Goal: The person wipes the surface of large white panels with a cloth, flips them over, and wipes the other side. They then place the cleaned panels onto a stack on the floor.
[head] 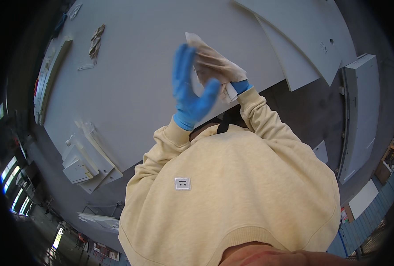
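My left hand [191,96], in a blue glove, is raised over the large grey-white panel surface [133,86]. Its thumb stands apart from the fingers, nothing is in its grasp, and motion blurs it slightly. Just to its right is a thin, brown-stained white cloth [217,63], creased and partly see-through. My right hand [241,87], also gloved in blue, holds this cloth. Only the glove near the wrist shows; the cloth hides the fingers. A folded white end of the cloth hangs by that wrist.
Another soiled, crumpled cloth [97,41] lies at the far left of the surface. Stacked white board pieces [87,166] sit at its near left corner, long strips [52,79] along its left edge. Large white sheets [303,40] overlap its right side. Farther right stands a panel stack [361,116].
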{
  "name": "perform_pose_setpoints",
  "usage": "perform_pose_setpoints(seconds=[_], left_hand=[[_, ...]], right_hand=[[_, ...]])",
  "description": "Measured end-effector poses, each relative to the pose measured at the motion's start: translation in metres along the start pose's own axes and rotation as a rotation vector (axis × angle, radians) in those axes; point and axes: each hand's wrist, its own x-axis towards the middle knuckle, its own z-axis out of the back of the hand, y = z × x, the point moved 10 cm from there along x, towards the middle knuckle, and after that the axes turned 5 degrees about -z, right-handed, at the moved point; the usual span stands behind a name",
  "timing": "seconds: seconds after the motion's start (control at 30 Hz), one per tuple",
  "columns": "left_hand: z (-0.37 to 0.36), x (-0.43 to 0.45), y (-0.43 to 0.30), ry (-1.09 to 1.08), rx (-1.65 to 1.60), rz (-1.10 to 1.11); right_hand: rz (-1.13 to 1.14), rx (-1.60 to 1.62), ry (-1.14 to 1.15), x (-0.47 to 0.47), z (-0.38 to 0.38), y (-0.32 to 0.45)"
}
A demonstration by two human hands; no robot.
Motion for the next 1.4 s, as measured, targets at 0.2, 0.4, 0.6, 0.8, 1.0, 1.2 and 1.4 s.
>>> perform_pose_setpoints(seconds=[0.2,0.4,0.6,0.8,1.0,1.2,1.4], left_hand=[[-0.079,-0.058,0.132,-0.103,-0.851,1.02],[-0.16,-0.05,0.112,-0.161,-0.951,1.058],[-0.22,-0.021,0.079,-0.081,-1.26,1.092],[-0.208,0.013,0.088,-0.293,-0.993,0.836],[-0.216,0.035,0.094,-0.268,-0.76,0.786],[-0.306,0.04,0.067,0.193,-0.456,0.699],[-0.353,0.09,0.026,0.837,0.2,0.112]], right_hand=[[0.108,-0.553,-0.05,0.014,0.049,0.049],[-0.111,-0.447,-0.126,-0.009,0.139,0.084],[0.01,-0.243,-0.114,-0.05,0.152,-0.034],[-0.879,0.428,-0.104,-0.132,0.207,-0.112],[-0.522,0.418,-0.621,-0.174,0.31,-0.083],[-0.431,1.062,-0.571,-0.138,0.244,-0.065],[-0.446,1.23,-0.723,-0.17,0.264,-0.101]])
